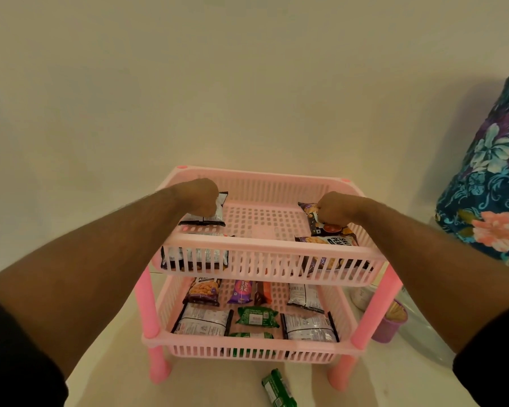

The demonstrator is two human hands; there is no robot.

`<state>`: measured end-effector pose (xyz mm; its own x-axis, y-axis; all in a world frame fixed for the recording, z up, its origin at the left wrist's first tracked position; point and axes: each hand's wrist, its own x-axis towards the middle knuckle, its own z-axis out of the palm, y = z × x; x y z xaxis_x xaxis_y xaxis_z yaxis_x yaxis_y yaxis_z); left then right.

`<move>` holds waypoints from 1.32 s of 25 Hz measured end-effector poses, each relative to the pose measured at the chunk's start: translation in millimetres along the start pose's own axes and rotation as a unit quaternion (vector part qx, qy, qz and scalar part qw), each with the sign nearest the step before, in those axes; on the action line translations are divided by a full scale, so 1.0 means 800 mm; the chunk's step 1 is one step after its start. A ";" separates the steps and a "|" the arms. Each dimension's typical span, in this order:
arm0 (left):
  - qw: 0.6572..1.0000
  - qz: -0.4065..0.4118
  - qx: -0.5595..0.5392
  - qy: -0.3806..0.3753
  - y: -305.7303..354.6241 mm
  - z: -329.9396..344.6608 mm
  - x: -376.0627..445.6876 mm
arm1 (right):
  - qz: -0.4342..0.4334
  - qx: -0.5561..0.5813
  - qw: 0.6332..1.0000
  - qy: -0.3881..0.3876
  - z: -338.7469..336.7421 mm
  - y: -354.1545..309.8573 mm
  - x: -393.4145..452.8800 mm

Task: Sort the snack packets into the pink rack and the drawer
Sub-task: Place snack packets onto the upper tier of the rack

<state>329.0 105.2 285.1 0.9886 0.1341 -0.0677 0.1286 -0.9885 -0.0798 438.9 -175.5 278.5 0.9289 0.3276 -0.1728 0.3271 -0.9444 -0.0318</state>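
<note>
Floral cloth (491,183), purple cup (390,326) at right

Both arms reach into the top tier of the pink rack (265,251). At that tier's left side, the left hand (202,196) grips a white-backed packet (215,214). At its right side, the right hand (334,208) pinches a dark peanut packet (325,227). The rack's lower tier holds several more packets, among them a green packet (256,316). Another green one (278,389) lies on the floor in front of the rack.
</note>
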 end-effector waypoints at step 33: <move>0.855 0.114 -0.371 0.344 0.108 0.101 -0.283 | -0.120 0.253 0.880 0.383 0.064 -0.013 -0.271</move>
<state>110.2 -5.2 213.5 0.7731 0.1112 0.6245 -0.3123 -0.7902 0.5273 225.5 -237.9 266.1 0.7508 0.2585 0.6078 0.5915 -0.6726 -0.4446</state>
